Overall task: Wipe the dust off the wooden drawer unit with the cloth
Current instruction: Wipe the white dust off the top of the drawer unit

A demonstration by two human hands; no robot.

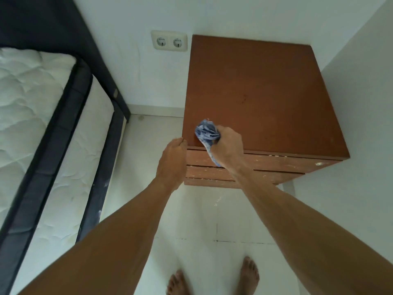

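Note:
A brown wooden drawer unit stands in the room's corner, seen from above, with its drawer fronts speckled with pale marks. My right hand grips a crumpled blue cloth and holds it against the near-left part of the unit's top. A tail of the cloth hangs down under my wrist over the top drawer front. My left hand holds the unit's front-left corner, its fingers curled over the edge.
A bed with a white mattress and dark frame fills the left side. A double wall socket sits on the wall beside the unit. White walls close in behind and to the right. My bare feet stand on the white floor.

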